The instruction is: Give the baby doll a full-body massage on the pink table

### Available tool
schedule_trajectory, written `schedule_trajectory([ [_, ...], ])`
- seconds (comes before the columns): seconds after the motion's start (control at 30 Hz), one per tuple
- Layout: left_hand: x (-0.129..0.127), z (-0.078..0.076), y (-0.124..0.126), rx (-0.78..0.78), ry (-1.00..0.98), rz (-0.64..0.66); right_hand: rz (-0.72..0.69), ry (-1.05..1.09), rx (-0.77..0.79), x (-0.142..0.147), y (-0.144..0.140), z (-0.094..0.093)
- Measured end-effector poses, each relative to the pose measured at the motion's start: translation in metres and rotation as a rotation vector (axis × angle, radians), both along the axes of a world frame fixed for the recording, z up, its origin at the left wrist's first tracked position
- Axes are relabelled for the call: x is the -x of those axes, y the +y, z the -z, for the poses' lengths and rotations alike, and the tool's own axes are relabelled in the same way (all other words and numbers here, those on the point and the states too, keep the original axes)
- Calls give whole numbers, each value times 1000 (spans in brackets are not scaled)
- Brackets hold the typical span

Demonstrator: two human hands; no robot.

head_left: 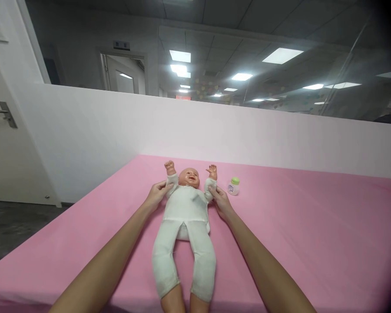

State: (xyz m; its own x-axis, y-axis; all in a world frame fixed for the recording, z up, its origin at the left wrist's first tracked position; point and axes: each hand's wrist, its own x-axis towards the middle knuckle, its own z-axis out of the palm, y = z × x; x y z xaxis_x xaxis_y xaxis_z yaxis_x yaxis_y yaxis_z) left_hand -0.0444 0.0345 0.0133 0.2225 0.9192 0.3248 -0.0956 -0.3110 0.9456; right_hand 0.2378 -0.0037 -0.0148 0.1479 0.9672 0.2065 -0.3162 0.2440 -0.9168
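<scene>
A baby doll (pixel 185 208) in a white one-piece suit lies on its back on a pink bed sheet (pixel 313 234), head away from me, both arms raised. My left hand (pixel 157 195) grips the doll's sleeve at the shoulder on the left side. My right hand (pixel 220 201) holds the sleeve on the other side, fingers pinching the cloth. A small white bottle with a green cap (pixel 233 186) stands upright just right of the doll's raised hand.
A low white partition wall (pixel 247 130) runs behind the bed, with glass above it. A white door with a metal handle (pixel 3 114) stands at the left. Dark floor (pixel 13 226) shows beside the bed's left edge.
</scene>
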Motion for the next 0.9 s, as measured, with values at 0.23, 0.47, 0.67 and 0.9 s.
schedule_trajectory([
  [0.23,2,5,5,49,33,28,-21,-20,44,-2,2,4],
  [0.47,2,10,8,52,45,-37,0,2,40,-2,6,6],
  [0.67,3,2,4,-36,26,49,-32,48,-31,-2,1,1],
  [0.9,1,10,11,198,82,-76,8,-23,105,-5,9,11],
])
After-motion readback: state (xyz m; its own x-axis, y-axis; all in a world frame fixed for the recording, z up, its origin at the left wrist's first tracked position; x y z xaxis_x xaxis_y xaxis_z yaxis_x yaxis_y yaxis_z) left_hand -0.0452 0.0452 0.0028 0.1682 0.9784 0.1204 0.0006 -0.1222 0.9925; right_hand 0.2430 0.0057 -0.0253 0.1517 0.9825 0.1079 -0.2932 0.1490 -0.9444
